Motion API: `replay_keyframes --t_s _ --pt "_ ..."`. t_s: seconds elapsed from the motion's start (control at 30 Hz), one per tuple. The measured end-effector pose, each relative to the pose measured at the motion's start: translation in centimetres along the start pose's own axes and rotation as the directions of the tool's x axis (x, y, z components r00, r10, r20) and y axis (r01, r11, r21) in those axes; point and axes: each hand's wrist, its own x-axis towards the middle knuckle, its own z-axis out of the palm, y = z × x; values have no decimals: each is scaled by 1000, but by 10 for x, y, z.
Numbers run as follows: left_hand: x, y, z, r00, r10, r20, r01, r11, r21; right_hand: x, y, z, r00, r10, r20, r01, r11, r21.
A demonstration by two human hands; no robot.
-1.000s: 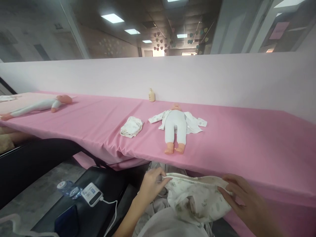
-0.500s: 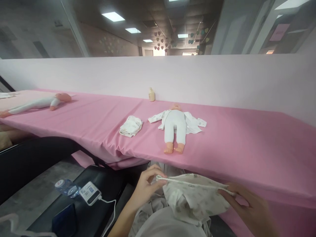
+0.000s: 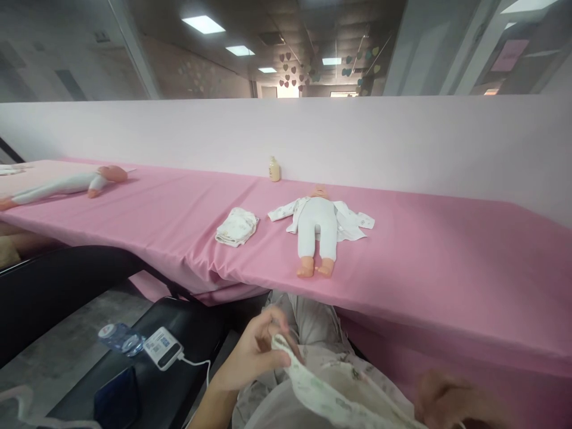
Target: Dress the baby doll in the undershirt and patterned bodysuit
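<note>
A thin white baby garment [image 3: 339,387] with a small print hangs low over my lap, its lower part cut off by the picture's edge. My left hand [image 3: 263,351] pinches one end of its edge between thumb and fingers. At the lower right, my right hand [image 3: 451,399] is blurred, its fingers curled at the garment's other end. Beyond them a baby doll [image 3: 317,223] in a white bodysuit lies face up on the pink-covered table [image 3: 424,256], feet toward me. An open printed baby shirt [image 3: 351,223] is spread beneath the doll, sleeves out to both sides.
Folded printed cloth [image 3: 236,227] lies left of the doll, and a pale yellow bottle [image 3: 274,170] stands by the white wall. Another doll [image 3: 67,186] lies far left. A black chair [image 3: 179,333] holds a water bottle [image 3: 120,339], a white device [image 3: 163,348] with cable and a dark phone [image 3: 116,399].
The garment has dropped lower, its edge now slanting down to the right. My right hand has moved down; my left hand stays nearly in place with its fingers shifted. Doll and shirt are unmoved.
</note>
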Motion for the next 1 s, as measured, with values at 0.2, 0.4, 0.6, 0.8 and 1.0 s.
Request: replay_keyframes --t_s 0.2,0.4,0.6,0.8,1.0 --pt "57 -2 24 824 67 -562 -103 994 -32 65 42 30 683 222 -696 -466 866 -180" --pt "21 -19 92 927 265 -267 -175 932 316 88 24 114 798 -146 -584 -15 965 -262" --pt "16 -20 57 830 523 -196 -358 768 531 72 8 97 779 -68 -624 -65 980 -189" --pt "30 -12 29 939 323 -115 -187 764 617 62 4 96 838 -133 -530 10 973 -230" --pt "27 -14 31 917 384 -110 -251 768 589 49 19 103 840 -91 -535 -55 967 -251"
